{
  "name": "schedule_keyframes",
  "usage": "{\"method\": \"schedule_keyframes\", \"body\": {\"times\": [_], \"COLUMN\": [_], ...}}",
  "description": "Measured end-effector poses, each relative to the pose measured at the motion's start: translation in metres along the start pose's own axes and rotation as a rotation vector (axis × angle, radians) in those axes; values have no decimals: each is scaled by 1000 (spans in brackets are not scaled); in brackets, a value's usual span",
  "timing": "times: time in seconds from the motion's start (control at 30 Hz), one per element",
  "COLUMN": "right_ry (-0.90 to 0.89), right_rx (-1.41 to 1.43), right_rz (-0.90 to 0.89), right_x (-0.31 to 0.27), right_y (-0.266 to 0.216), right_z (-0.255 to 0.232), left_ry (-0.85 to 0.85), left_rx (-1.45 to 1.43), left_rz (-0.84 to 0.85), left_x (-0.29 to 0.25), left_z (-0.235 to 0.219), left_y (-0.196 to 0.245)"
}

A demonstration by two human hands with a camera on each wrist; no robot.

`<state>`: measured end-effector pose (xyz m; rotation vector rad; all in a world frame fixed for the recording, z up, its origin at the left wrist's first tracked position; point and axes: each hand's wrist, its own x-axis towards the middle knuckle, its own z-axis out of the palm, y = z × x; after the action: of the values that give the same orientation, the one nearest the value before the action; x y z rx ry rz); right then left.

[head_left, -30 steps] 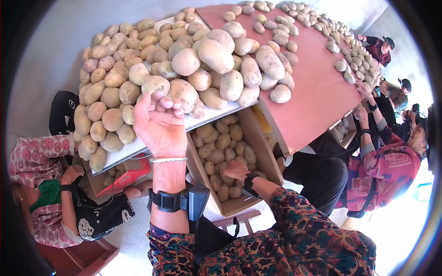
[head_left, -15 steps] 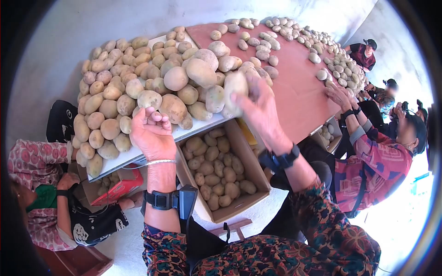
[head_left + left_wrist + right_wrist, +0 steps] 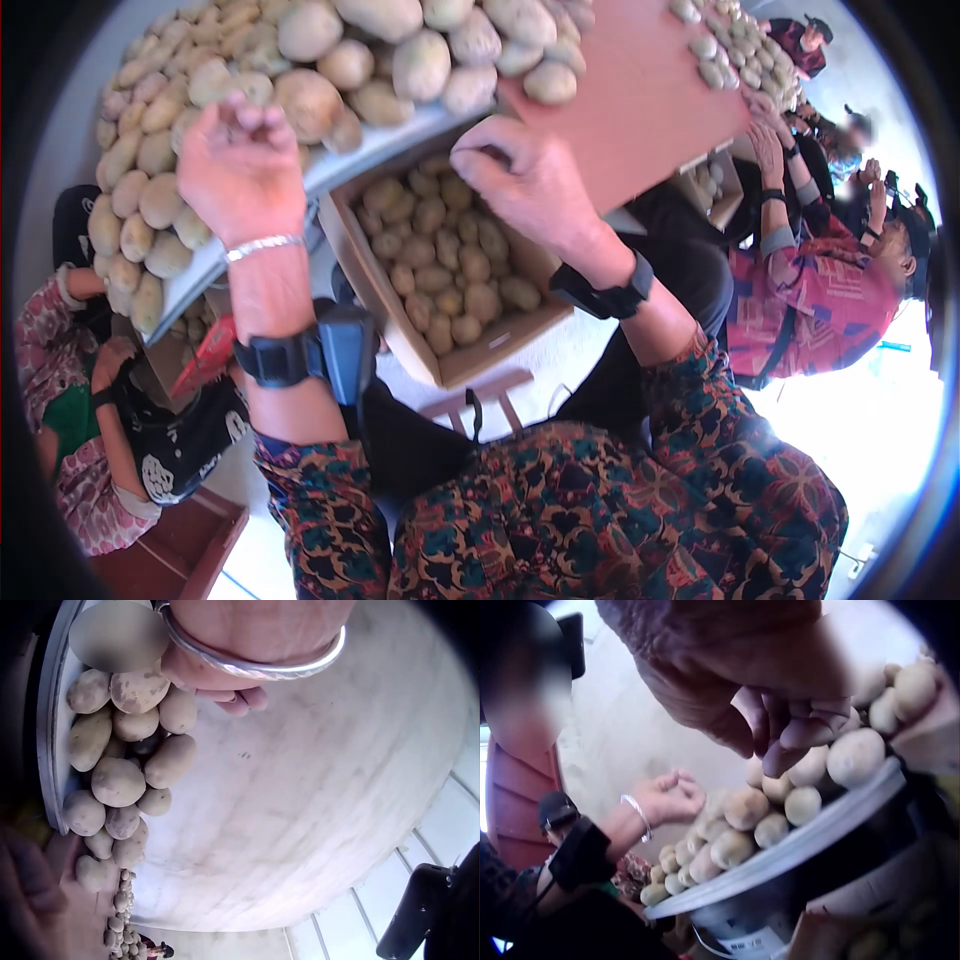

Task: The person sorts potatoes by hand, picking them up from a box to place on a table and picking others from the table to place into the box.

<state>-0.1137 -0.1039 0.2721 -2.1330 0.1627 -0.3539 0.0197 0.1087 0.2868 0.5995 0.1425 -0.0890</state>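
Observation:
My left hand (image 3: 240, 175) is raised palm up at the near edge of the heaped potatoes (image 3: 308, 103), fingers loosely curled around nothing. In the left wrist view, its fingertips (image 3: 238, 705) show beyond a silver bracelet (image 3: 300, 671). My right hand (image 3: 530, 180) hangs over the far right side of a cardboard box (image 3: 500, 345), between it and the pile. Its fingers bend loosely toward the thumb, and the right wrist view shows no potato between them (image 3: 784, 742). Inside the box lie many smaller potatoes (image 3: 435, 250).
The heap lies on a white board (image 3: 390, 130) beside a reddish tabletop (image 3: 640, 110). More potatoes (image 3: 750, 50) are piled farther off. People sit at both sides: a pink patterned sleeve (image 3: 75, 430) at left, a person in a magenta shirt (image 3: 820, 310) at right.
My right hand rose from the box, held a large potato by the heap, and now has nothing in it, back over the box. The left hand stays raised; the head view has tilted down.

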Motion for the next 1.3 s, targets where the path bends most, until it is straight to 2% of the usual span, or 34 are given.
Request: {"method": "schedule_keyframes", "body": {"times": [0.03, 0.13, 0.2, 0.23, 0.27, 0.3, 0.33, 0.4, 0.43, 0.53, 0.67, 0.7, 0.77, 0.83, 0.93, 0.97, 1.03, 1.07, 1.13, 1.17, 1.23, 1.3], "right_ry": [-139, -426, -528, -534, -655, -778, -788, -1002, -1007, -880, -805, -765, -725, -936, -1041, -1040, -924, -923, -977, -964, -786, -856], "right_rx": [-94, -312, -422, -417, -505, -593, -585, -648, -642, -617, -594, -610, -627, -714, -736, -738, -619, -618, -361, -372, 261, 367], "right_rz": [9, 204, 375, 378, 435, 494, 499, 534, 532, 705, 741, 727, 714, 761, 771, 767, 658, 656, 831, 807, 720, 660], "right_x": [-9, -28, -44, -51, -56, -61, -68, -81, -89, -107, -121, -130, -127, -104, -102, -101, -101, -97, -66, -60, -55, -31], "right_y": [11, 77, 123, 143, 161, 168, 174, 183, 187, 204, 244, 268, 264, 211, 199, 199, 200, 202, 168, 162, 147, 104], "right_z": [6, 33, 49, 56, 63, 68, 72, 82, 88, 112, 143, 158, 157, 130, 128, 127, 122, 119, 97, 92, 83, 64], "left_ry": [24, -33, -55, -80, -75, -94, -113, -115, -123, -84, -177, -174, -171, -191, -239, -241, -399, -401, -498, -517, -428, -112], "left_rx": [15, 35, 34, 33, 38, 23, 8, 13, 12, 29, 7, 8, 8, 2, -4, -5, -37, -36, -74, -75, -54, -1], "left_rz": [-24, -25, -33, -37, -37, -53, -70, -72, -73, -52, -108, -106, -106, -96, -103, -100, -199, -197, -253, -231, -163, 45], "left_x": [0, 4, 3, 3, 4, 5, 5, 7, 7, 3, 6, 5, 2, -3, 0, 1, 0, -2, -8, -9, -9, -11], "left_z": [0, 2, 2, 1, 1, 1, 0, 0, 1, 8, 1, 3, 6, 10, 6, 5, 4, 4, 14, 15, 13, 20], "left_y": [0, 1, 0, 0, 0, 0, -1, -2, -2, -7, -6, -7, -8, -9, -6, -5, -3, -4, -6, -6, -5, -7]}}
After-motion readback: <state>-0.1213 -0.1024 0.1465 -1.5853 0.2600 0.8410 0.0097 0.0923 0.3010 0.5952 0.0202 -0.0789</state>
